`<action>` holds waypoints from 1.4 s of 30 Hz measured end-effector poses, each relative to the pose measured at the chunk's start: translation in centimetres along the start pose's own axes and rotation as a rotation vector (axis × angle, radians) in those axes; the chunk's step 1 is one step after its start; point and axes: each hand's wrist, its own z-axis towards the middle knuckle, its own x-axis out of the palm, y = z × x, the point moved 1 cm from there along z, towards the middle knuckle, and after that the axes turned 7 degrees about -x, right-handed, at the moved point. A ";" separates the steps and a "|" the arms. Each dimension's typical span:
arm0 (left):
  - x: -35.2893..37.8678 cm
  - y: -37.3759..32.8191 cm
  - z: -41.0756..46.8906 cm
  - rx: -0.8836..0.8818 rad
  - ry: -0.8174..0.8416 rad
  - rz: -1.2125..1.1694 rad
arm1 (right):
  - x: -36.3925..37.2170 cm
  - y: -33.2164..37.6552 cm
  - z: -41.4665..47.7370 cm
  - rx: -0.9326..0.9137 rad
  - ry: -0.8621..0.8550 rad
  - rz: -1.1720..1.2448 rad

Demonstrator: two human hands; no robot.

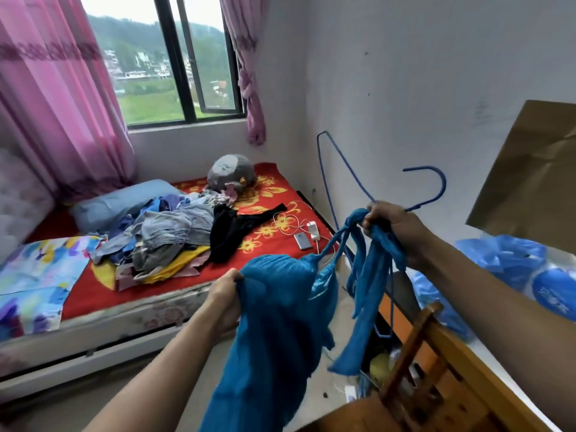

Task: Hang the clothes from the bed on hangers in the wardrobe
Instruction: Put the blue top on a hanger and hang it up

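While the person stands by the bed, the left hand is clenched on the bunched body of a blue garment, which hangs down between the two forearms. The right hand, higher and to the right, has its grip closed on the garment's knotted straps together with the neck of a blue wire hanger, whose hook curls out to the right and whose frame tilts up to the left, against the white wall. Low on the right stands a wooden chair, with blue plastic bags behind it. Farther off, the bed with its red flowered cover carries a heap of clothes, a black garment beside it, and a phone with white cables near the edge. A window with pink curtains lies beyond.
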 end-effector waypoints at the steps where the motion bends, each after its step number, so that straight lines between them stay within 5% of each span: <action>1: 0.5 -0.4 -0.1 -0.024 0.009 -0.039 | -0.7 -0.8 -0.2 0.006 0.006 -0.019; 7: 2.7 -1.7 -1.5 -0.059 0.113 0.140 | -4.2 -6.5 -2.1 0.087 0.093 -0.241; 11: 3.4 -3.6 -3.9 0.096 0.295 0.439 | -5.4 -10.6 -3.4 0.239 0.275 -0.354; 18: 3.8 -6.2 -8.6 0.316 0.366 0.439 | -4.4 -15.3 -1.3 0.200 0.152 -0.832; 23: 2.6 -7.0 -11.3 0.374 0.417 0.260 | 2.6 -16.6 -1.0 0.320 0.315 -0.412; 27: -0.2 -7.3 -12.1 0.370 0.374 0.098 | 9.8 -19.1 -3.0 0.315 0.537 -0.420; 30: -3.6 -6.8 -12.2 0.324 0.163 0.102 | 11.3 -19.3 -2.5 0.244 0.417 -0.435; 34: -8.5 -4.1 -11.9 0.148 -0.189 0.524 | 8.6 -16.1 0.6 0.207 0.200 -0.303; 38: -10.7 -0.8 -11.2 -0.223 -0.001 0.610 | 7.8 -11.7 3.0 0.171 0.144 -0.225; 42: -8.8 0.8 -10.6 -0.197 0.206 0.681 | 8.4 -9.9 3.6 0.142 0.202 -0.185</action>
